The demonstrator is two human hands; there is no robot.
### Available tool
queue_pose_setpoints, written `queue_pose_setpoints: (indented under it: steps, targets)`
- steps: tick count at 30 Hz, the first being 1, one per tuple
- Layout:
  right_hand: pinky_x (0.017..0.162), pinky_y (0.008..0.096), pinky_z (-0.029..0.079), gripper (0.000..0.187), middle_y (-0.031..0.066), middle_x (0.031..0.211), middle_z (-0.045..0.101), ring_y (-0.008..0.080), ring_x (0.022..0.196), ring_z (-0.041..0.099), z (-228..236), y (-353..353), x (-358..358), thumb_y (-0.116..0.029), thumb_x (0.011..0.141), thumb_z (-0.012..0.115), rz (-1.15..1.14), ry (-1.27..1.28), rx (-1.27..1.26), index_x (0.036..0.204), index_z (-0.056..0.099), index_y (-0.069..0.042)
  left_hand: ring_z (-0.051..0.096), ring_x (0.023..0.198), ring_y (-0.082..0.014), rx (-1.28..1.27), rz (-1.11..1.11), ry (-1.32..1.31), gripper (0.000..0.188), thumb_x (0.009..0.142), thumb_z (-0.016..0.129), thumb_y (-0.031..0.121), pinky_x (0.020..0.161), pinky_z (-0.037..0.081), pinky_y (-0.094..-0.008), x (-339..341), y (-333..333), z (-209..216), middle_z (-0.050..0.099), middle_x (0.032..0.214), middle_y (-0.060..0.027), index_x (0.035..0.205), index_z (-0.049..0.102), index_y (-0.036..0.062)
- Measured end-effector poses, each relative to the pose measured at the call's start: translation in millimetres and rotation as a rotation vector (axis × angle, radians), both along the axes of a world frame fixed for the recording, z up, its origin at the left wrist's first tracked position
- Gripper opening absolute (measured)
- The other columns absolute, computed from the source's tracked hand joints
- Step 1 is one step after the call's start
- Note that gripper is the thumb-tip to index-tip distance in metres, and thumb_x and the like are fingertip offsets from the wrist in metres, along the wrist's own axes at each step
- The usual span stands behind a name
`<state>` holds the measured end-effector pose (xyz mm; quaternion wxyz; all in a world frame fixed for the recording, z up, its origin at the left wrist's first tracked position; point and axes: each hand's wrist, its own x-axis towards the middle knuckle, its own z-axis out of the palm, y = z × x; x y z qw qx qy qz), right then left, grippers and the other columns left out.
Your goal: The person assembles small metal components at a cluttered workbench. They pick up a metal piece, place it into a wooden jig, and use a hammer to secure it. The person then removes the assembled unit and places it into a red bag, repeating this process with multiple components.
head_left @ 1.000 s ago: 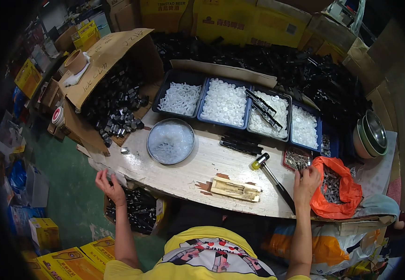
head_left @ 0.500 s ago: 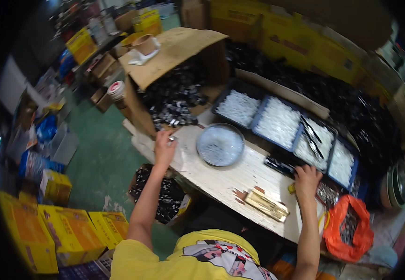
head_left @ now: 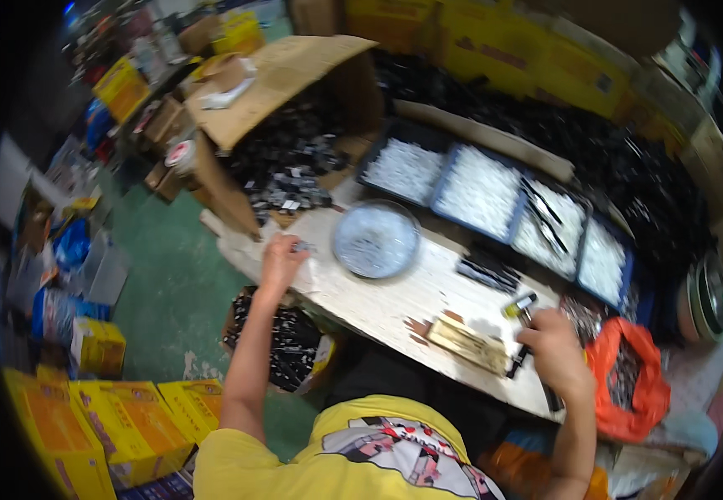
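Observation:
My left hand [head_left: 282, 262] is at the table's left edge, closed with a small shiny metal piece [head_left: 300, 247] at its fingertips. On the right, my right hand [head_left: 555, 346] is slightly blurred and closed around a slim black stick-like piece [head_left: 518, 362] pointing toward the near edge. Just left of it lies a pale gold, grooved block [head_left: 467, 343]. A small yellow-and-dark cylinder [head_left: 520, 305] sits beyond my right fingers. Several black pieces [head_left: 488, 272] lie side by side below the trays. Between my hands and farther back stands a round dish [head_left: 375, 239] of bluish-white contents.
Blue trays [head_left: 438, 187] of small white pieces line the table's back, with black tweezers-like tools [head_left: 546, 218] on one. A cardboard box [head_left: 295, 71] of dark parts stands at the left. An orange-red bag [head_left: 657, 400] sits at the right; a box of black pieces [head_left: 290, 354] is below.
My right hand has come back from beside the row of black pieces toward the near edge, now with a slim black piece in it. My left hand stays about where it was.

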<state>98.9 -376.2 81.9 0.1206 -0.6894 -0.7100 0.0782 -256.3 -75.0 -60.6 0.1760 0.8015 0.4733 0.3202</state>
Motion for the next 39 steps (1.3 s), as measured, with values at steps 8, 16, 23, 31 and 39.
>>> queue_pose_setpoints:
  steps: [8, 16, 23, 31, 39]
  targets:
    - [0.078, 0.0381, 0.036, 0.021, 0.0123, 0.083, 0.052, 0.0278, 0.089, 0.05, -68, 44, -50, 0.0, 0.072, 0.053, 0.049, 0.314, -0.002, 0.092, 0.057, -0.004, 0.052, 0.061, -0.0073, -0.57, 0.028, -0.643, 0.022, 0.074, 0.068, 0.002, 0.053, 0.041, -0.0208, 25, -46, 18, 0.057, 0.075, -0.0042, 0.093, 0.059, -0.0015]
    - [0.079, 0.0351, 0.034, 0.003, 0.0044, 0.081, 0.046, 0.0191, 0.088, 0.046, -54, 64, -53, -0.008, 0.073, 0.052, 0.336, -0.108, 0.098, 0.076, 0.051, -0.008, 0.052, 0.06, -0.0035, -1.004, -0.341, -0.675, 0.023, 0.074, 0.068, -0.001, 0.052, 0.04, -0.0163, 92, -117, 45, 0.061, 0.073, -0.0003, 0.096, 0.06, 0.0013]
    - [0.084, 0.04, 0.034, 0.024, 0.004, 0.095, 0.056, 0.0188, 0.095, 0.049, -60, 42, -51, -0.017, 0.075, 0.058, 0.08, 0.009, 0.222, 0.097, 0.056, -0.006, 0.053, 0.068, -0.0041, -1.115, -0.502, -0.711, 0.022, 0.076, 0.068, 0.0, 0.055, 0.043, -0.0179, 118, -147, 44, 0.059, 0.084, -0.0013, 0.096, 0.059, -0.0009]
    - [0.096, 0.0545, 0.023, 0.047, 0.0035, 0.139, 0.035, 0.0177, 0.118, 0.04, -92, 1, -73, -0.031, 0.083, 0.054, -0.024, -0.213, 0.116, 0.123, 0.046, -0.007, 0.047, 0.068, -0.0036, -0.921, -0.635, -0.514, 0.021, 0.074, 0.07, 0.001, 0.058, 0.041, -0.0179, 127, -148, 43, 0.049, 0.085, 0.0011, 0.093, 0.061, -0.0021]
    - [0.089, 0.0416, 0.028, 0.035, 0.0079, 0.116, 0.052, 0.0239, 0.104, 0.046, -96, -1, -58, -0.014, 0.08, 0.058, -0.288, 0.26, 0.413, 0.113, 0.052, -0.003, 0.052, 0.069, -0.0133, -0.484, -0.837, -0.074, 0.029, 0.068, 0.069, -0.002, 0.06, 0.042, -0.0243, 149, -150, 64, 0.05, 0.083, -0.0054, 0.096, 0.062, 0.0009]
